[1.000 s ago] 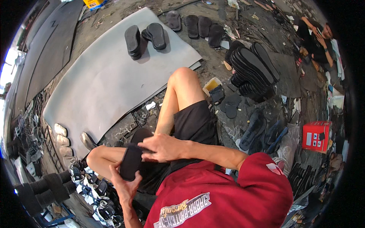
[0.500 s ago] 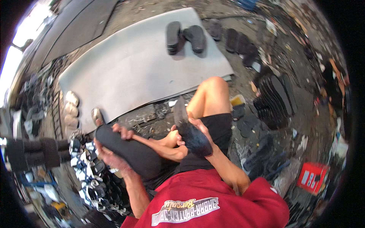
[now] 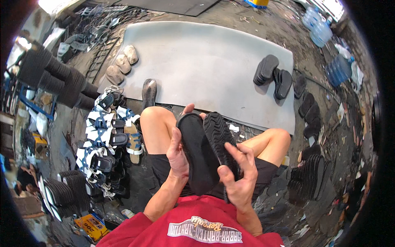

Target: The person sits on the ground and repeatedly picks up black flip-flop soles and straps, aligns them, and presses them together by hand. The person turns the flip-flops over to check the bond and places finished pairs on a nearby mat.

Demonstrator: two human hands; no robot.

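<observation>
Clock centred on the soles in hand, 12 straight ahead of the seated person. Both hands busy over the lap, between the knees.

Left hand [image 3: 179, 154]: grasping a smooth black sole [image 3: 198, 150]. Thumb along its 9 o'clock edge, fingertips poking out past the far end. Sole tilted, far end at about 11, near end at about 5.

Right hand [image 3: 240, 175]: thumb and fingers bent around the near part of a ridged black sole [image 3: 218, 133], wavy tread showing. Grip firmness: cannot tell. The two soles sit side by side, ridged one at the smooth one's 2 o'clock; far ends just beside each other.

Around: grey sheet [image 3: 197, 53] on the ground at 12, past the knees. On it, a rounded stack of black soles [image 3: 266, 68] at 1:30, second stack [image 3: 283, 84] just beside it. Three pale rounded lumps [image 3: 123, 63] at 10:30; dark shiny shoe-shaped piece [image 3: 149, 92] same bearing, nearer.

White-and-blue sandals [image 3: 101, 136] heaped at 9, one tan sandal [image 3: 133, 142] at their near side. Large pile of black soles [image 3: 308, 177] at 3:30. Clear blue jugs [image 3: 321, 33] far out at 1:30.
</observation>
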